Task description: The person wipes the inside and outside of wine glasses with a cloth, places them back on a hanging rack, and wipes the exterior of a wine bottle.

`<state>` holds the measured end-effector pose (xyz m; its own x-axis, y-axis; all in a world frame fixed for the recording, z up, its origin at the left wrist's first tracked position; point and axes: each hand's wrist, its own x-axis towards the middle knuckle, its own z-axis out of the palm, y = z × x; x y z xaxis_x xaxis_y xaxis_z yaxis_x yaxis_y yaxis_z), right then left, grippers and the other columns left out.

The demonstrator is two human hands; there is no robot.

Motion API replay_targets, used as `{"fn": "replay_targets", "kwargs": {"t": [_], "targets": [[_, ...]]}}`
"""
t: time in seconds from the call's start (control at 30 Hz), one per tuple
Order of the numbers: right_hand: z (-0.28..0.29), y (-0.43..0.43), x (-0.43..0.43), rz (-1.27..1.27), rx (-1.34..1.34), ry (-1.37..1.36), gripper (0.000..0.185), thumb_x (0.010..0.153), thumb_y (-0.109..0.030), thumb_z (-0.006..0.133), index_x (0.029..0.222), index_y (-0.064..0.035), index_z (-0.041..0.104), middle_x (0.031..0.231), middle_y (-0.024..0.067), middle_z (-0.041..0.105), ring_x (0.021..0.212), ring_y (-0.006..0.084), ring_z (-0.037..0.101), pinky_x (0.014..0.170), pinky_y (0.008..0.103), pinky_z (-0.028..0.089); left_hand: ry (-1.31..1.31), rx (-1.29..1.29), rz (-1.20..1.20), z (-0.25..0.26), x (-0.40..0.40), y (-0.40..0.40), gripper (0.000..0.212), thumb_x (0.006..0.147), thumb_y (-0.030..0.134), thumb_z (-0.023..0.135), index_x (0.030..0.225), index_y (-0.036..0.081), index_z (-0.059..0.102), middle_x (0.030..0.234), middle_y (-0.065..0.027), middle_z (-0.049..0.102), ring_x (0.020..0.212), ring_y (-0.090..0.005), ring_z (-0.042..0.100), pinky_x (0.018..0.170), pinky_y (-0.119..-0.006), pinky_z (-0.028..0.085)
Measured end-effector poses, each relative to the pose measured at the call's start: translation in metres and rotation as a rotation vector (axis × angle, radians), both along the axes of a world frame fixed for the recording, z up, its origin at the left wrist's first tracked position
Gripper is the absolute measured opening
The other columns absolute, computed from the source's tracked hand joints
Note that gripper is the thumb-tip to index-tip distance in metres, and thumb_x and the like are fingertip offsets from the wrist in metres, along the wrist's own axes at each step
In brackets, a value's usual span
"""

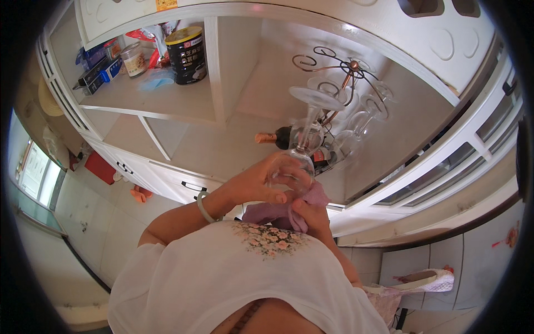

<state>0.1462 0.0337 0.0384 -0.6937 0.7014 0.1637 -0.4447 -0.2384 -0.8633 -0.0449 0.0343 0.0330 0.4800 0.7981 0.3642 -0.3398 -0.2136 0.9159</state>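
Note:
My left hand (pixel 267 179), with a pale bangle on its wrist, holds a clear stemmed wine glass (pixel 292 167) by the bowl. The glass is tilted, its foot pointing up and away from me. A mauve cloth (pixel 267 213) is gripped in my right hand (pixel 311 213), and part of it touches the glass near the rim. Just beyond, a copper-coloured metal wine rack (pixel 353 65) with scrolled arms carries several hanging stemmed glasses (pixel 350 140). A wine bottle with an orange-foiled neck (pixel 267 137) lies in the rack's lower part.
Left of the rack, a white cabinet's shelf (pixel 183 100) holds a black can with a yellow lid (pixel 187 56), a lidded jar (pixel 133 60), small boxes (pixel 98 75) and a blue face mask (pixel 157 81). Glazed doors (pixel 446 167) stand at right. Orange slippers (pixel 141 194) lie on the floor.

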Motion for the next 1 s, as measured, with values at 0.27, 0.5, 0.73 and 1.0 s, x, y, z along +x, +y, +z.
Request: {"fn": "replay_targets", "kwargs": {"t": [0.27,0.5,0.73,1.0], "targets": [[-0.003,0.004,-0.015,-0.302,0.136,-0.148,0.066,0.083,-0.029,0.071,0.133,0.0026,0.043,0.119,0.0114,0.060,0.091,0.0116,0.057,0.080,0.0231,0.045,-0.046,-0.108,0.263,0.016,-0.017,0.011,0.055,0.084,0.020,0.070,0.128,0.003,0.043,0.119,-0.0138,0.058,0.111,-0.0225,0.056,0.097,-0.036,0.044],[-0.024,-0.002,0.013,-0.209,0.093,-0.265,0.047,0.084,-0.008,0.061,0.129,-0.0013,0.050,0.110,0.0065,0.062,0.094,0.0105,0.057,0.086,0.0241,0.043,-0.032,-0.061,0.627,0.046,-0.028,0.048,0.048,0.084,0.020,0.071,0.119,0.001,0.046,0.111,-0.0108,0.059,0.100,-0.0191,0.060,0.087,-0.033,0.049],[-0.031,-0.007,0.022,-0.359,0.082,-0.214,0.045,0.087,-0.024,0.064,0.125,-0.0018,0.054,0.095,0.0036,0.063,0.074,0.0035,0.049,0.066,0.0185,0.040,0.149,0.070,0.920,0.045,-0.031,0.094,0.058,0.075,0.026,0.079,0.113,-0.003,0.046,0.105,-0.0124,0.058,0.096,-0.0184,0.060,0.079,-0.032,0.051],[-0.041,-0.004,0.029,-0.446,0.049,-0.209,0.041,0.088,-0.024,0.065,0.121,-0.0017,0.056,0.088,0.0023,0.063,0.078,0.0055,0.053,0.070,0.0188,0.041,0.236,0.127,0.915,0.034,-0.035,0.158,0.074,0.069,0.035,0.082,0.118,-0.006,0.044,0.110,-0.0178,0.056,0.100,-0.0222,0.059,0.081,-0.033,0.052]]}}
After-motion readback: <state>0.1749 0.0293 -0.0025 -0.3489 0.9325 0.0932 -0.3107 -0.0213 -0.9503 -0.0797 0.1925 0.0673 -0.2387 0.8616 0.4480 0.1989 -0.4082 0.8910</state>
